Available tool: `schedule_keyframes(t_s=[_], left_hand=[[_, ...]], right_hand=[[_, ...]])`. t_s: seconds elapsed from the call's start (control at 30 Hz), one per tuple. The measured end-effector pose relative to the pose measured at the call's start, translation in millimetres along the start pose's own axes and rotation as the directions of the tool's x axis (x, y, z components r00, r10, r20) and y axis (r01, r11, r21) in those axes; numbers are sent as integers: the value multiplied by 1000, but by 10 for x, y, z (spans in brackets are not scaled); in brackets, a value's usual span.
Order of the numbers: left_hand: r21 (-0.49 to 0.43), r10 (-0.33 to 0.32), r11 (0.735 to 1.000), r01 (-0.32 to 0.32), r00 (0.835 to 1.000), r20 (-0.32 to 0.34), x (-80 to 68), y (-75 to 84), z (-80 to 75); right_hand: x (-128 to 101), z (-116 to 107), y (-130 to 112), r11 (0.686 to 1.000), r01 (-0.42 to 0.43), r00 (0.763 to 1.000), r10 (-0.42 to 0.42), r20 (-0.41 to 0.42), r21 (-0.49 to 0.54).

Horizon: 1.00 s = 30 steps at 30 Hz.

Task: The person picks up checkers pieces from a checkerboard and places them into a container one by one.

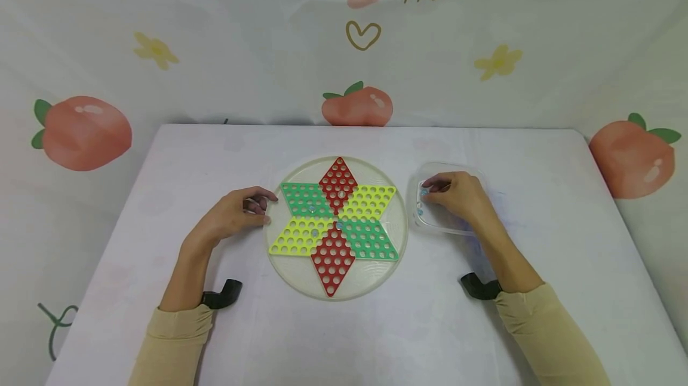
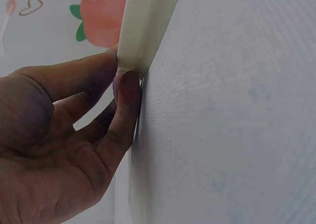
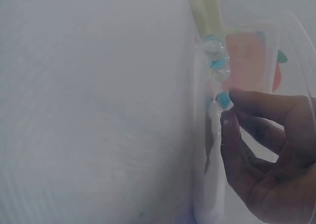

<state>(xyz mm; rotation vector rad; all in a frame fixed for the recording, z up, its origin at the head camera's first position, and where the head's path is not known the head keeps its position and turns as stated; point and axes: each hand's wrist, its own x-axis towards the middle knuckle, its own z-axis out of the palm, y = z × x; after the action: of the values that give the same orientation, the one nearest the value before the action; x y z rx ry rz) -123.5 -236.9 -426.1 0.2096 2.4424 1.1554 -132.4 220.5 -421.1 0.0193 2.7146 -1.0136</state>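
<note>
Pinched a blue-and-clear marble between thumb and fingertip of the right hand, inside the clear tub just beside the round board. Judged the marble light, hard and slick, unlikely to chip but quick to roll or squirt free of an uneven pinch; best held round its middle, with pads set opposite each other and pressed only lightly. Saw loose marbles near it in the same tub, and rated them just as ready to roll at a nudge. Took the tub for thin, fairly stiff and very light, apt to skid over the white cloth if knocked at the wall. Rested the left hand at the left rim of the board, with fingers loosely bent and tips touching the edge rather than wrapped about it; could not tell how firmly pressed. Judged the board stiff, flat and light enough to slide, best steadied by its bare rim, clear of the coloured star and the few marbles lying there, and kept level to avoid rolling them loose.
</note>
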Motion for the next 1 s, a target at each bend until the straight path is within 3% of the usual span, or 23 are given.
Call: schedule_keyframes(t_s=[0.2,0.73,1.0], left_hand=[[-1,-5,1000,5,1000,-1,-5,15,4],[1,-21,1000,21,1000,5,-11,31,-4],[6,10,1000,-10,1000,10,-1,-3,-11]], right_hand=[[-47,-38,-35,1000,8,1000,-8,-28,-2],[-167,-94,-169,991,78,992,-66,-106,112],[-264,-55,-323,973,144,984,-121,-130,183]])
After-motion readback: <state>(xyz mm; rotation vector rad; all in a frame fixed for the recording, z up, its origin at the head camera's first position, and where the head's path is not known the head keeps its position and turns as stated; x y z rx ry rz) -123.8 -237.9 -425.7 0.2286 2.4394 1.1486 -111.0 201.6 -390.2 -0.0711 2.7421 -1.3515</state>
